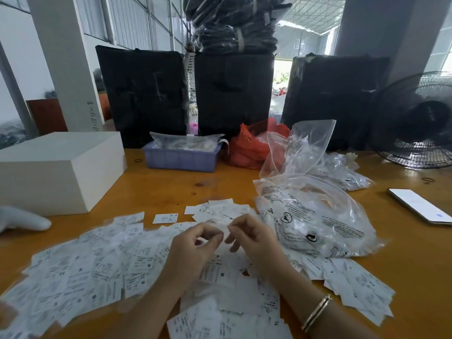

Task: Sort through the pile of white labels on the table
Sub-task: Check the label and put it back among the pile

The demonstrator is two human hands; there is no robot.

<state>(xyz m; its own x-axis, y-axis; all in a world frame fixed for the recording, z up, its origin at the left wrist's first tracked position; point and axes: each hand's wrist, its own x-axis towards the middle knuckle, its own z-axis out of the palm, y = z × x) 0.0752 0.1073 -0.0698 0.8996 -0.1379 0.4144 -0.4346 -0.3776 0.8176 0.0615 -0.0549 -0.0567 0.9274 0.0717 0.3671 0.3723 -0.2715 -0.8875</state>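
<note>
A wide pile of white printed labels point(93, 267) covers the near part of the orange table point(171, 187), spreading left, under my arms and to the right. One single label point(165, 218) lies apart beyond the pile. My left hand point(193, 243) and my right hand point(249, 237) hover together above the pile's middle, fingers curled. Between their fingertips they pinch a small white label point(226, 228), which is blurred and partly hidden by the fingers. A gold bracelet sits on my right wrist.
A clear plastic bag point(318, 216) with printed warnings lies right of my hands, more bags behind it. A phone point(420, 206) rests at the right edge. A white box point(56, 172), a purple tray point(181, 157), a red bag point(249, 148), a fan point(415, 118) and black bundles stand behind.
</note>
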